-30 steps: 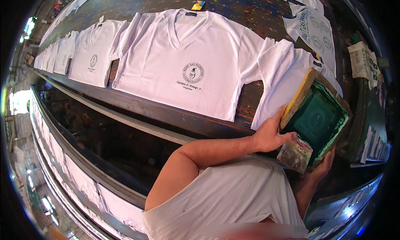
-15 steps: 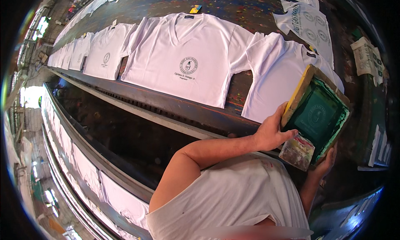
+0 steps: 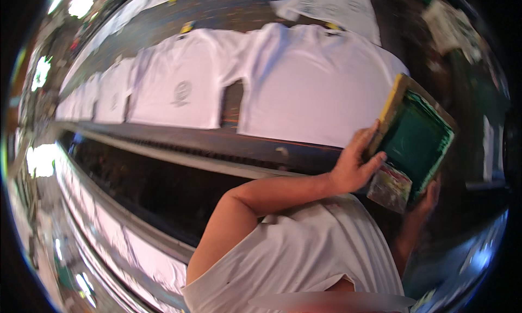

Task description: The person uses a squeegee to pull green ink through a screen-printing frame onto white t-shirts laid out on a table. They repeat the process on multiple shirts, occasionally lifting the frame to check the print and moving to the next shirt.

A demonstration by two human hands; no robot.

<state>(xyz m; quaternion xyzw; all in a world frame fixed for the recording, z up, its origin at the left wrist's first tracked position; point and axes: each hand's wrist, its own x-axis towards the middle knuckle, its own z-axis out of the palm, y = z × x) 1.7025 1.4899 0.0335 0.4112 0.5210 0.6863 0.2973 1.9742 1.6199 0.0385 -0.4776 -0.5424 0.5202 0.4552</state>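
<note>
Head view: the screen (image 3: 416,141) is held tilted beside the blank shirt (image 3: 312,90), just off the table (image 3: 217,141). The left hand (image 3: 353,166) is wrapped on its frame; the right hand (image 3: 427,196) supports beneath, grip unclear. If it is tipped, the shirt could be smeared.

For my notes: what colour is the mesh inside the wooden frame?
Dark green mesh, seen best in the head view.

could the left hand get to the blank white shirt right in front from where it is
Probably yes: the left hand grips the edge of the green screen frame, beside the blank white shirt, with nothing between them, though it would have to let go.
</note>
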